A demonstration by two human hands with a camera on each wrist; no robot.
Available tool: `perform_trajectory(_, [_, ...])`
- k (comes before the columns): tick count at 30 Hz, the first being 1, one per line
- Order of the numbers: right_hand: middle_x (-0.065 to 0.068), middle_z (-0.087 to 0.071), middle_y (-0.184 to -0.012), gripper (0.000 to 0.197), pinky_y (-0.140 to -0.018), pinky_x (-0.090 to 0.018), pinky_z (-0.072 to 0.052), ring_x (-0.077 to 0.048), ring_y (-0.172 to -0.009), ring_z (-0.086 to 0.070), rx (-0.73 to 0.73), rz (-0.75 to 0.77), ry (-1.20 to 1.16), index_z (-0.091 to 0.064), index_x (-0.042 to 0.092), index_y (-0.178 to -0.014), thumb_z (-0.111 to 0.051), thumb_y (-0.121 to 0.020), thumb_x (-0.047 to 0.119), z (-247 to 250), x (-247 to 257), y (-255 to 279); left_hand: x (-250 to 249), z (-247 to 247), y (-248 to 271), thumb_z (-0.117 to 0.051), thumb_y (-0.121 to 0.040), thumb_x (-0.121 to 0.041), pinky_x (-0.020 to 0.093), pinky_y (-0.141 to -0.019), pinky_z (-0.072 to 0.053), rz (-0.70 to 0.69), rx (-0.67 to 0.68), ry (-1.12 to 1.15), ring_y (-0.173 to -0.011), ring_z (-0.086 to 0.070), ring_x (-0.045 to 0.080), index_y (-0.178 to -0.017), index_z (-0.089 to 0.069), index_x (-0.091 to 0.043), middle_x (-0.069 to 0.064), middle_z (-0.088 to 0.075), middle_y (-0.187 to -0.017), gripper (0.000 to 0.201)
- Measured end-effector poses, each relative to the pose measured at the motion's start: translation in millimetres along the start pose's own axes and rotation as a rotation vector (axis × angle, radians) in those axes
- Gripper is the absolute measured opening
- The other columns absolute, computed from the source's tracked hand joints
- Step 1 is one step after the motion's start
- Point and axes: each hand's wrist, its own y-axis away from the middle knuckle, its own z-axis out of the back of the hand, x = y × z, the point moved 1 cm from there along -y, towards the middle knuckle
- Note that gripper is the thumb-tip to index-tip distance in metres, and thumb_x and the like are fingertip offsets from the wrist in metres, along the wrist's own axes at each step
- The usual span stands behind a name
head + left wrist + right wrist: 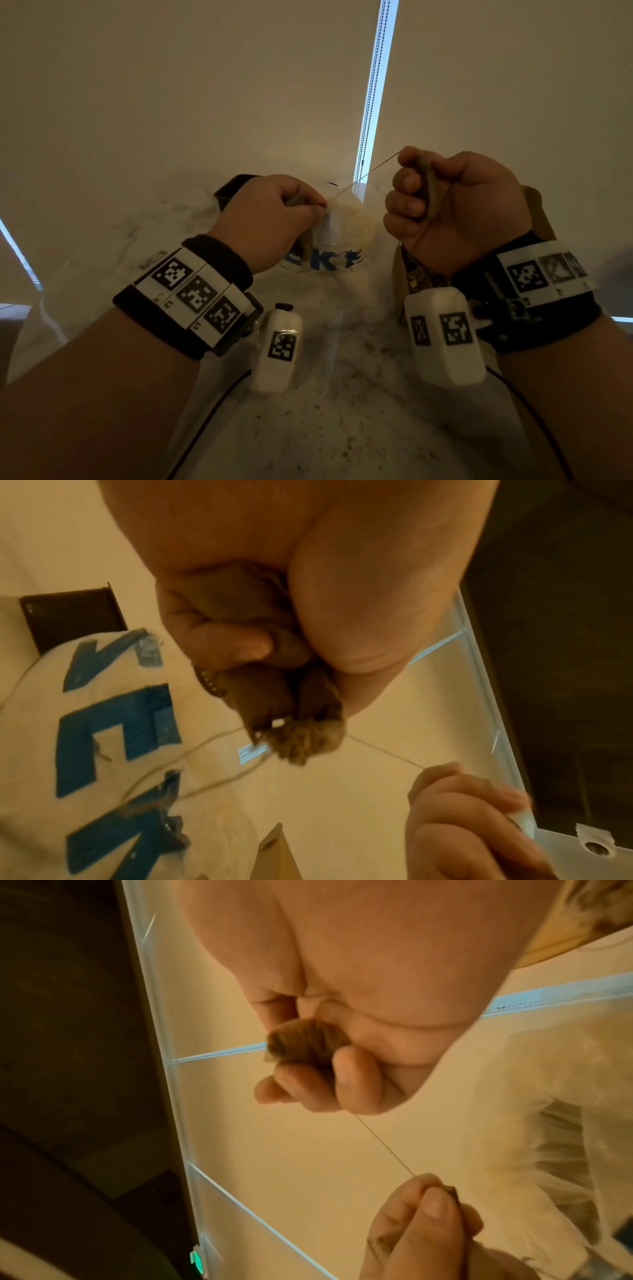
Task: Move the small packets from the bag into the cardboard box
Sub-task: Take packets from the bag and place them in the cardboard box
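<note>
Small brown packets, tea-bag-like pouches, sit one in each fist. Head view: left hand has its fingers curled tight round one brown packet, held just above the white plastic bag with blue lettering on the pale marbled table. Right hand is fisted on a second brown packet, raised beside the left. A thin thread runs taut between the two hands. A brown cardboard box edge shows under the right wrist, mostly hidden. A dark tray-like thing lies behind the left hand. Beige roller blinds with a bead chain fill the background.

Left wrist view: fingers clamp a bunch of brown packet material, its lower end poking out below the fist. Loose threads trail over the bag; the taut thread leads to the right hand. A cardboard corner shows at the bottom.

Right wrist view: fingers are closed on the packet, with the thread leading to the left hand, which pinches it.

Risk: the packets look tangled by their strings; pulling harder could snap the thread or tear a pouch, or drag extra packets out. The bag may tip. The box sits under the right wrist, so dropping there is blind.
</note>
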Motion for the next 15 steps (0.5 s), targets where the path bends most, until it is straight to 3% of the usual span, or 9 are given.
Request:
perform_trajectory(3, [-0.001, -0.058, -0.069, 0.025, -0.048, -0.022, -0.035, -0.015, -0.054, -0.047, -0.088, 0.019, 0.013, -0.058, 0.012, -0.092, -0.041, -0.074, 0.018, 6.7, -2.4, -5.2, -3.9, -4.9, 3.7, -0.068, -0.092, -0.014, 0.030, -0.055, -0.056, -0.005, 0.135, -0.063, -0.051, -0.066, 0.015, -0.089, -0.072, -0.016, -0.001, -0.068, -0.058, 0.005])
perform_trajectory(8, [-0.006, -0.063, -0.084, 0.026, -0.060, -0.028, -0.050, -0.017, -0.071, -0.058, -0.290, 0.011, 0.165, -0.066, 0.010, -0.106, -0.043, -0.094, 0.009, 15.2, -16.7, -12.7, -13.3, -12.8, 11.5, -0.069, -0.092, -0.018, 0.016, -0.051, -0.051, -0.021, 0.278, -0.115, -0.050, -0.063, 0.004, -0.090, -0.073, -0.022, -0.013, -0.068, -0.059, 0.007])
perform_trajectory(13, [-0.006, -0.068, -0.092, 0.023, -0.065, -0.032, -0.051, -0.021, -0.078, -0.064, -0.394, 0.012, 0.440, -0.072, 0.017, -0.097, -0.051, -0.094, 0.007, 16.2, -27.5, -14.4, -20.4, -16.8, 16.7, -0.068, -0.092, -0.013, 0.009, -0.044, -0.041, -0.085, 0.282, -0.079, -0.042, -0.054, -0.003, -0.092, -0.074, -0.018, -0.020, -0.063, -0.054, 0.008])
perform_trajectory(15, [-0.008, -0.069, -0.100, 0.023, -0.075, -0.038, -0.056, -0.025, -0.090, -0.066, -0.357, -0.007, 0.545, -0.071, 0.020, -0.094, -0.053, -0.094, 0.005, 13.7, -29.0, -15.0, -21.0, -16.2, 16.1, -0.067, -0.092, -0.011, 0.010, -0.043, -0.041, -0.086, 0.218, -0.014, -0.042, -0.054, -0.002, -0.092, -0.073, -0.017, -0.016, -0.063, -0.053, 0.008])
